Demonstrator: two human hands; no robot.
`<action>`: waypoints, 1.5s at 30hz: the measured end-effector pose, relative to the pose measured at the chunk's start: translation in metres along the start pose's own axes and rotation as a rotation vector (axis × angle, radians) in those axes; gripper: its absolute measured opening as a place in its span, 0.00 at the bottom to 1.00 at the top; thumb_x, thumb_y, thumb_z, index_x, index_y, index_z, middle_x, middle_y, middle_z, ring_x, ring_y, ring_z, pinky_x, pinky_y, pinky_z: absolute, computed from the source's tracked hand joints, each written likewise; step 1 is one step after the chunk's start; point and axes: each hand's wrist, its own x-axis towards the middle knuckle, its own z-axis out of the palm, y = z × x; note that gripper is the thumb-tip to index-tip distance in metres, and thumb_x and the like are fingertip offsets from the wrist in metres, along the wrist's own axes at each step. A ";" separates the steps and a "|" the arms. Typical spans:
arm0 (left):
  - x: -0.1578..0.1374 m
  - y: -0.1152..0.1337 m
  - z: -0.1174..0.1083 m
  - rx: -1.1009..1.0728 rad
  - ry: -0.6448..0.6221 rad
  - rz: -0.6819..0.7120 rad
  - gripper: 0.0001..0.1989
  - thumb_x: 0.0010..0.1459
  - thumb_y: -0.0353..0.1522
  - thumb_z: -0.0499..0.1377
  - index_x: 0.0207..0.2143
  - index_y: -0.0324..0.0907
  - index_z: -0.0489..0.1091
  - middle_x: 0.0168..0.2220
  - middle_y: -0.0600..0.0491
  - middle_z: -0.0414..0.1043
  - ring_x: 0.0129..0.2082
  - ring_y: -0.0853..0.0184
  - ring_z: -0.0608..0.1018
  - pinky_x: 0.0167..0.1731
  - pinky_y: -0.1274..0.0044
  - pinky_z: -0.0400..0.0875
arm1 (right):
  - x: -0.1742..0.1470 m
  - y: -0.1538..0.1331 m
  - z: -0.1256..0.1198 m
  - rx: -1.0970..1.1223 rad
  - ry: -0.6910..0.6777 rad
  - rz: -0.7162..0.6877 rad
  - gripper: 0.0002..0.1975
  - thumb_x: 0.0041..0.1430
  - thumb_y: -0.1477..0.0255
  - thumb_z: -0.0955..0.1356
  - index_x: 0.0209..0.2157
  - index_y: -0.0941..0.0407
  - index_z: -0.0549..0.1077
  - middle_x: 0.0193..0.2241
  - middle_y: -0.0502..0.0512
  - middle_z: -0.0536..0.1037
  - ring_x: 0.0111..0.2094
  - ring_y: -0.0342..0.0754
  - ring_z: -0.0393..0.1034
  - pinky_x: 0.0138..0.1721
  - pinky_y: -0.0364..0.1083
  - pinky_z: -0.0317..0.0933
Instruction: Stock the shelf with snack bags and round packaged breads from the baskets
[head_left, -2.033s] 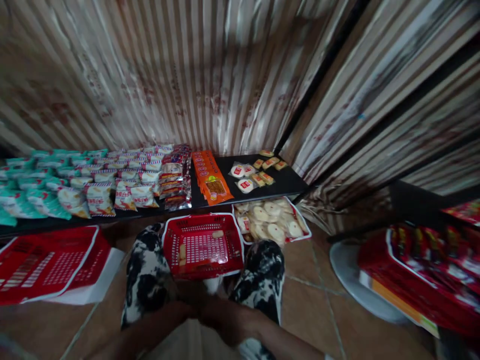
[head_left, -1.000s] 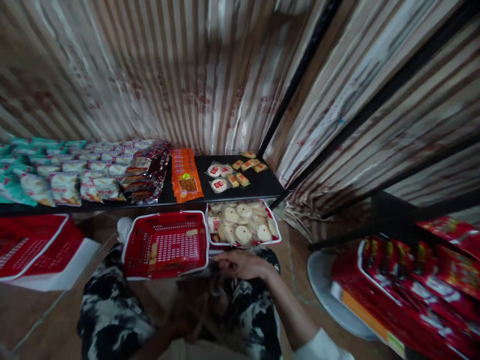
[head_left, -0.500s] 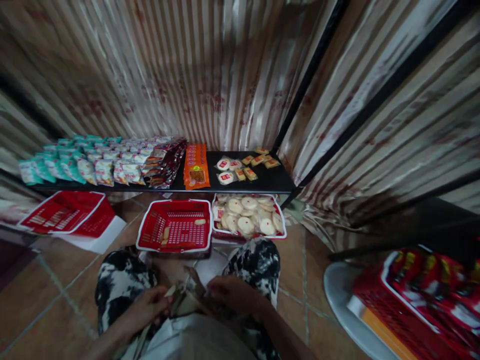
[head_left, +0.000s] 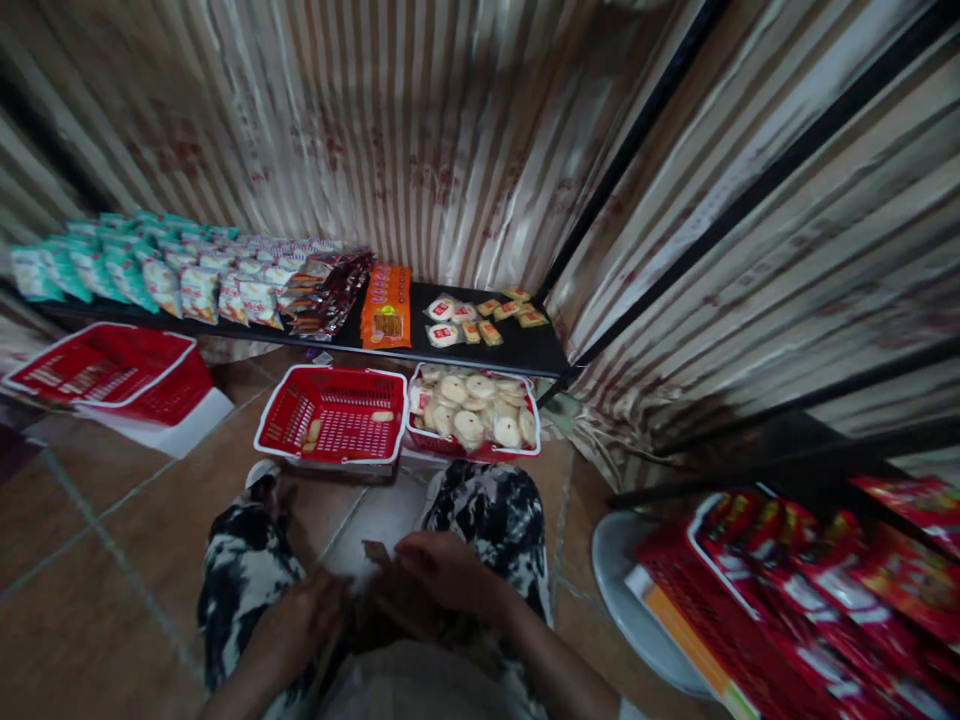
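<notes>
My left hand (head_left: 319, 612) is low over my lap, blurred, with its fingers curled in; what lies in it I cannot make out. Opposite it, my right hand (head_left: 450, 572) has its fingers closed at the edge of a dull brown, flexible piece (head_left: 390, 580), perhaps cloth or a bag; its kind is unclear in the dim light. Beyond my knees stands a red basket (head_left: 330, 462) with a white rim and a few small pale packets in it. Touching its right side, a second red basket (head_left: 536, 440) is filled with round, pale wrapped cakes (head_left: 471, 425).
A low black shelf (head_left: 510, 355) holds rows of snack bags (head_left: 199, 290), an orange packet (head_left: 388, 308) and small wrapped pastries (head_left: 450, 333). Another red basket (head_left: 172, 385) stands left. At right, a red basket (head_left: 679, 560) of red packets rests above a grey stool (head_left: 615, 570).
The view has shifted, so shelf and baskets sit higher and further left. My left hand has turned; the pale bit at its fingers no longer shows. My right hand stays by the brown piece.
</notes>
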 end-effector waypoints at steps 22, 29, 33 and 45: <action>0.005 0.166 0.044 -0.199 0.058 0.331 0.17 0.56 0.34 0.49 0.45 0.41 0.71 0.45 0.49 0.74 0.45 0.63 0.74 0.46 0.75 0.64 | -0.119 0.084 -0.052 0.273 0.166 0.116 0.20 0.58 0.60 0.60 0.42 0.57 0.74 0.38 0.57 0.78 0.40 0.51 0.72 0.42 0.47 0.63; 0.004 0.152 0.053 -0.273 0.061 0.253 0.17 0.56 0.33 0.49 0.43 0.41 0.72 0.42 0.50 0.75 0.42 0.63 0.75 0.42 0.76 0.65 | -0.098 0.075 -0.052 0.200 0.076 0.075 0.19 0.58 0.61 0.60 0.41 0.57 0.75 0.36 0.57 0.79 0.37 0.50 0.71 0.39 0.46 0.62; 0.015 0.144 0.054 -0.325 0.083 0.232 0.15 0.57 0.33 0.48 0.41 0.42 0.72 0.39 0.51 0.76 0.40 0.65 0.75 0.40 0.78 0.66 | -0.085 0.083 -0.054 0.192 0.012 0.096 0.19 0.58 0.61 0.60 0.40 0.58 0.75 0.33 0.56 0.78 0.34 0.48 0.71 0.36 0.44 0.62; 0.015 0.164 0.052 -0.261 0.163 0.242 0.14 0.56 0.33 0.48 0.38 0.43 0.72 0.36 0.53 0.76 0.37 0.65 0.75 0.38 0.78 0.65 | -0.059 0.082 -0.079 0.180 0.064 -0.072 0.18 0.57 0.61 0.61 0.40 0.58 0.75 0.35 0.56 0.79 0.37 0.50 0.71 0.39 0.47 0.63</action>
